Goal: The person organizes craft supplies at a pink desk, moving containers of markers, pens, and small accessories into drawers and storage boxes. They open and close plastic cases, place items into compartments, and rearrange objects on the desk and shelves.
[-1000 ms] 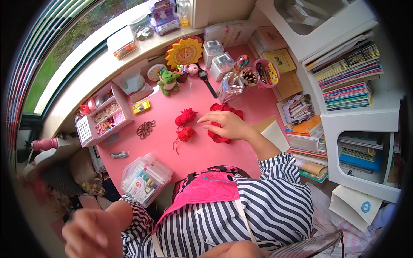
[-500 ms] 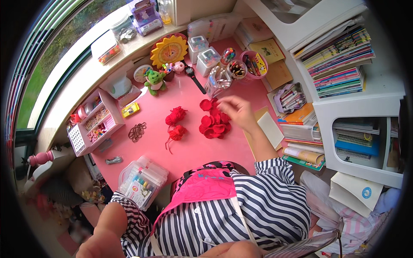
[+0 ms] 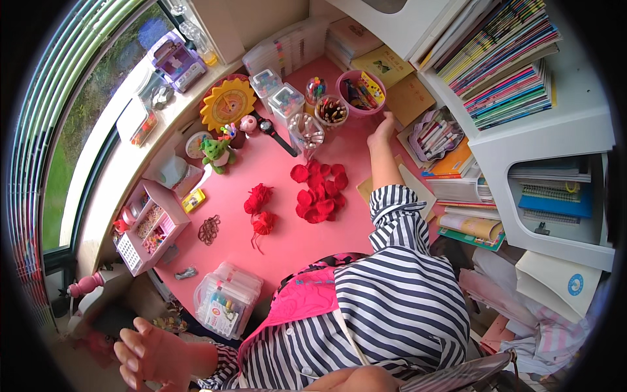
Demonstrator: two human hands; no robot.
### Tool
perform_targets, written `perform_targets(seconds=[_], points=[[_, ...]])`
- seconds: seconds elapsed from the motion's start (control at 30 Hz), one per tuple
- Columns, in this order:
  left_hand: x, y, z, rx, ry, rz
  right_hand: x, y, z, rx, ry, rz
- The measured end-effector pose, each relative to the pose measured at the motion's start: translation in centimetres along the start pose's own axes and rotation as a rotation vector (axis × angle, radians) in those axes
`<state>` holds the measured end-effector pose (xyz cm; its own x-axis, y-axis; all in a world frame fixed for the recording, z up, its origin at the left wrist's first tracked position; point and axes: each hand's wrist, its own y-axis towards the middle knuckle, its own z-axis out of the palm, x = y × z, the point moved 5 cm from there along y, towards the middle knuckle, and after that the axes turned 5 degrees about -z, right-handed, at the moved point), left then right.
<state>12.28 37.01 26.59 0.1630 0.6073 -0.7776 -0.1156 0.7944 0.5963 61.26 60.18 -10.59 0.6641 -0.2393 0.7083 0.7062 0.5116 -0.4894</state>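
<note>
My right hand (image 3: 381, 132) reaches over the pink desk (image 3: 287, 235) to the near right side of a pink tub (image 3: 356, 112) of pens and crayons. Its fingertips are hard to make out against the tub. My left hand (image 3: 153, 353) is raised at the lower left, off the desk, with fingers apart and nothing in them. Small round red pieces (image 3: 321, 196), knitted or crocheted in look, lie in a cluster mid-desk. To their left are two small bundles of red yarn, an upper bundle (image 3: 258, 198) and a lower bundle (image 3: 264, 223) with a loose tail.
Behind the red pieces stand a cup of white pens (image 3: 305, 132), a pencil cup (image 3: 332, 111) and a black watch (image 3: 277, 136). A brown cord (image 3: 209, 230) lies left. A marker case (image 3: 227, 300) sits at the front edge. Stacked books (image 3: 460, 196) line the right side.
My right hand has gone from above the red pieces to the pink tub, farther back and right. My left hand has come up with fingers spread. The whole view has shifted.
</note>
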Motion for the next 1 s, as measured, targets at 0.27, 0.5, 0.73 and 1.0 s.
perform_targets(seconds=[0.27,0.5,0.73,1.0], points=[[1.3,-1.1,-1.4,-0.036,0.029,-0.086,0.1,4.4,-2.8,-0.003,-1.356,-0.534],[1.4,-3.8,-3.1,-0.148,0.115,-0.128,1.2,3.3,-5.6,-0.083,-1.363,-0.423],[0.2,-9.3,-8.4,-0.167,0.136,-0.227,3.8,1.5,-13.2,-0.002,-1.082,-0.297],[-1.9,-16.2,-13.1,-0.298,0.011,-0.192,5.5,-3.5,-13.1,0.181,-0.751,-0.271]])
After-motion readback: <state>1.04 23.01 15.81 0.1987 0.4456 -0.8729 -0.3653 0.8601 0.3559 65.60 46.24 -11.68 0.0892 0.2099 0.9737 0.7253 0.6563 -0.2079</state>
